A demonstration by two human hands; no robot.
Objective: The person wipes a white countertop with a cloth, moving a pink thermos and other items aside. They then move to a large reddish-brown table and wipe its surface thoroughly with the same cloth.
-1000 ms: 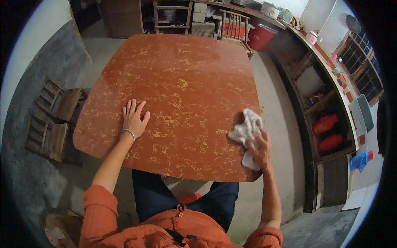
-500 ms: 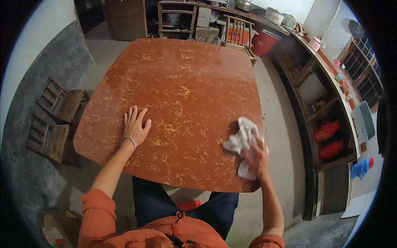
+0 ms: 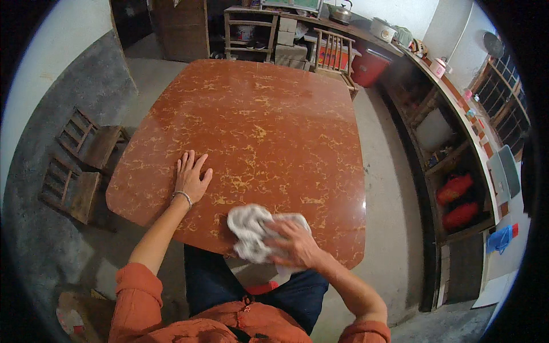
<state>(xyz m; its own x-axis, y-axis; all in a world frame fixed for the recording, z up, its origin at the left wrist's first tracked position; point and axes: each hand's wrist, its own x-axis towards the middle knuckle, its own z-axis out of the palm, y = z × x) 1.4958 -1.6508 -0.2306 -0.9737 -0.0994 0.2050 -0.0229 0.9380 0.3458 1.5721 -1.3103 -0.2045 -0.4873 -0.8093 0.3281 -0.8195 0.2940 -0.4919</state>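
Pressing at the near edge of the table (image 3: 274, 137), the right hand (image 3: 297, 246) is holding a bunched grey-white cloth (image 3: 249, 231); the left hand (image 3: 192, 177) is lying flat, empty, left of the table's centre. Wiping is seemingly underway, unfinished; done and remaining areas aren't showing apart.

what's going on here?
A person at a reddish-brown table has the right hand on a crumpled whitish cloth at the table's near edge. That hand is blurred, so whether it grips the cloth or only presses on it is unclear. The left hand lies palm down on the tabletop, fingers spread, holding nothing. Two wooden chairs stand left of the table.
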